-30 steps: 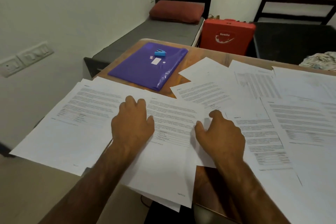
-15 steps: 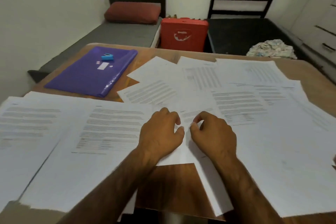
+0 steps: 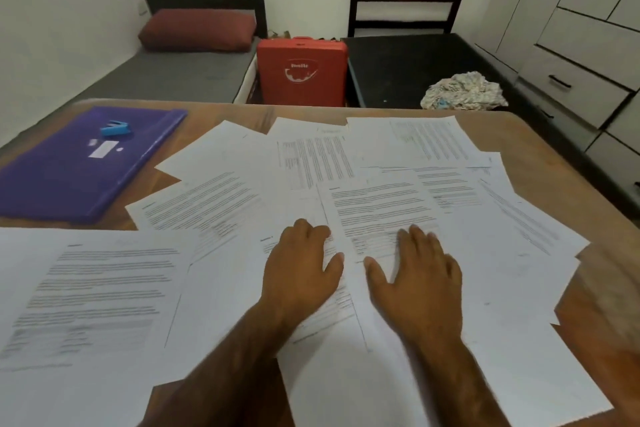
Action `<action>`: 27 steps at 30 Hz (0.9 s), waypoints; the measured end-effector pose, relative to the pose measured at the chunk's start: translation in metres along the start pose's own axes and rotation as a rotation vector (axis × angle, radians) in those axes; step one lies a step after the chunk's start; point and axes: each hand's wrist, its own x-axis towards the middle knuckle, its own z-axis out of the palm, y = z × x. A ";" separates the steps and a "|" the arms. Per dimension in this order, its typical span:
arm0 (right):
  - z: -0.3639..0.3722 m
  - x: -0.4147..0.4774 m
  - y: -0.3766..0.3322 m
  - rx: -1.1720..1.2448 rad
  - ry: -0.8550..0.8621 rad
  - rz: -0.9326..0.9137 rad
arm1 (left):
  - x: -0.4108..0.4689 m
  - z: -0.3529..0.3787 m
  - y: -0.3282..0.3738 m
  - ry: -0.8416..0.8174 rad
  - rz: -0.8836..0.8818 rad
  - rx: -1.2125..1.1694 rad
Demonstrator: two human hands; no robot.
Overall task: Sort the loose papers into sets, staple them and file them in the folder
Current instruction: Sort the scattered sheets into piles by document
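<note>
Head camera, the only view I have: the left hand point(image 3: 301, 274) and right hand point(image 3: 419, 274) lie flat side by side near the desk's near edge. Their fingers are straight and slightly spread, pressing on overlapping white printed paper sheets point(image 3: 381, 204) and gripping nothing. The sheets fan loosely over the brown wooden desk point(image 3: 554, 149) from its near-left corner to its right edge. A purple plastic folder point(image 3: 79, 166) lies flat at the far-left corner with a small blue stapler point(image 3: 116, 129) on top, well apart from both hands. I judge the job barely begun: I see no squared set, and stapling and filing remain.
</note>
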 end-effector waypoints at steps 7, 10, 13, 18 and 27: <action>0.004 0.006 0.006 -0.029 -0.059 -0.021 | -0.001 0.016 -0.005 0.101 0.031 0.055; 0.006 0.008 0.007 -0.023 -0.044 -0.030 | -0.002 0.015 -0.006 0.104 0.050 0.045; 0.009 0.008 0.008 0.014 -0.005 -0.022 | -0.005 0.008 -0.003 0.075 0.045 -0.020; -0.006 -0.011 -0.021 0.230 0.096 -0.071 | -0.006 -0.019 0.003 -0.045 -0.078 -0.564; -0.039 -0.076 -0.142 0.500 -0.179 -0.259 | -0.057 -0.117 -0.059 0.228 -0.390 -1.060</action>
